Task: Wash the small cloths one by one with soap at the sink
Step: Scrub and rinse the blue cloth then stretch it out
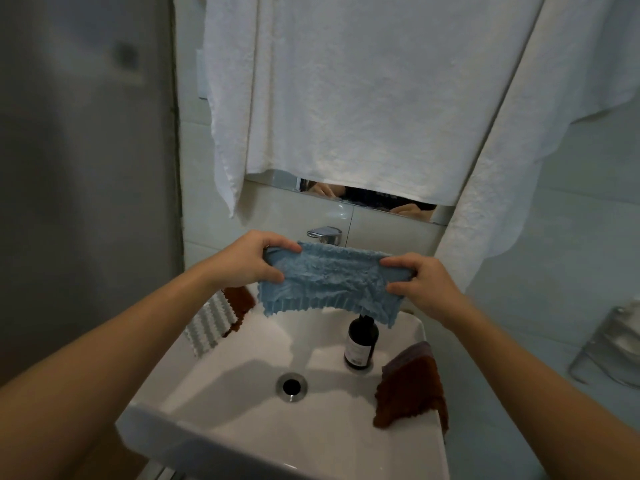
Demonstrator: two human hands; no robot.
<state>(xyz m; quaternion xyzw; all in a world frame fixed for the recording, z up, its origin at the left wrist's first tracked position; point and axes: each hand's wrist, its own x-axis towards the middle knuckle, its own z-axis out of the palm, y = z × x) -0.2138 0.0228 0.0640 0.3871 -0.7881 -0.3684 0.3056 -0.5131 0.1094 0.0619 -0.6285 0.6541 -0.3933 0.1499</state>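
Note:
A small blue ribbed cloth [327,284] is stretched out above the white sink [242,355], just in front of the chrome tap [325,233]. My left hand [251,259] pinches its left edge and my right hand [420,284] pinches its right edge. A dark soap bottle [361,344] stands inside the basin at the right, its top hidden behind the cloth. Over the sink's left rim hang a grey-and-white cloth [207,322] and a brown cloth [239,301]. On the right rim lie a brown cloth [412,393] and a purple cloth [410,353].
A large white towel [363,98] hangs over the mirror behind the tap. The drain [291,386] sits in the middle of the basin. A metal wall rack [613,348] is at the right. A grey wall [86,168] closes off the left.

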